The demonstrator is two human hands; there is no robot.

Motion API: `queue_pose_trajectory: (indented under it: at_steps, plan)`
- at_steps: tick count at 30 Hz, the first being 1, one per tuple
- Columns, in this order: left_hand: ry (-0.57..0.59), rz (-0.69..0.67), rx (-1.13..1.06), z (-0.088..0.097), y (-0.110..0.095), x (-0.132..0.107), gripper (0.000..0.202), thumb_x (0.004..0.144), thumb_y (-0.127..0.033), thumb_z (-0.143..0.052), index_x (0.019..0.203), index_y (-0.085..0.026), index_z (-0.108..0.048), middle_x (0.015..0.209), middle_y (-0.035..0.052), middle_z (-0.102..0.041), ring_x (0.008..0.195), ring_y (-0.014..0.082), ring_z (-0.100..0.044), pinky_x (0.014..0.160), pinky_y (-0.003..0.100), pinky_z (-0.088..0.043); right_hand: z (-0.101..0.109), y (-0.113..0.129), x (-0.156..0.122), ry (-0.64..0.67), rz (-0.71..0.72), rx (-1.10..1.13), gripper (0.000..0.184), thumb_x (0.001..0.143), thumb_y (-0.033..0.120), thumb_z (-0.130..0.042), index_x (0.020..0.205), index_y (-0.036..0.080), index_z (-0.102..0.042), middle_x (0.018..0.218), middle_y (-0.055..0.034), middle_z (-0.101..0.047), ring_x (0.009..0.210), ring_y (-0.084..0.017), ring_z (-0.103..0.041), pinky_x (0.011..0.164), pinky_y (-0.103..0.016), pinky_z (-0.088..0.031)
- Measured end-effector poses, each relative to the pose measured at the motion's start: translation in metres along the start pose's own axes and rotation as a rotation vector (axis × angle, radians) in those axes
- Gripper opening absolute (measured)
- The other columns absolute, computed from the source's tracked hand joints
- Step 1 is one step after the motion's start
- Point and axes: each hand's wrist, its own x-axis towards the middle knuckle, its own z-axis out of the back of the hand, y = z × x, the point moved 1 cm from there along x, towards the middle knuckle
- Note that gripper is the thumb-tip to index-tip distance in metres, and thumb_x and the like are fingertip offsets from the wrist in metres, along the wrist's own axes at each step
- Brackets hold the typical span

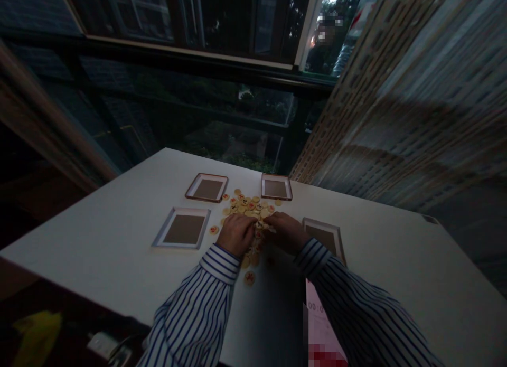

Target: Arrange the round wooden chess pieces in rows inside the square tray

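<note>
A white table [119, 240] carries four shallow trays [184, 229] ringed around its middle. The left hand [236, 234] and right hand [285, 231] lie palm down, side by side, fingers curled onto a heap of round wooden discs [249, 204] that spreads from under them toward twelve o'clock. Whether either hand pinches a disc, I cannot tell. One stray disc [249, 278] lies at six o'clock of the left hand, apart.

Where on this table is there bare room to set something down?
Bare table left of the near-left tray, and a wider stretch right of the near-right tray. Crowded in the middle: left hand and right hand rest on the round pieces, ringed by trays.
</note>
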Motion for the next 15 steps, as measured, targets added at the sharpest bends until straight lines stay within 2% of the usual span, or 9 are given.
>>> queue_pose_trajectory:
  at_steps: [15]
  plan:
    - [-0.020, -0.027, 0.009, 0.000, -0.001, 0.001, 0.025, 0.076, -0.011, -0.046, 0.095, -0.016, -0.062, 0.088, 0.0064, -0.066, 0.086, 0.0192, -0.056, 0.086, 0.040, -0.040, -0.012, -0.002, 0.014, 0.080, -0.004, -0.013, 0.032, 0.083, 0.037, -0.048, 0.109, 0.020, -0.057, 0.097, -0.0089, -0.059, 0.091, -0.018, -0.054, 0.075, -0.025, -0.038]
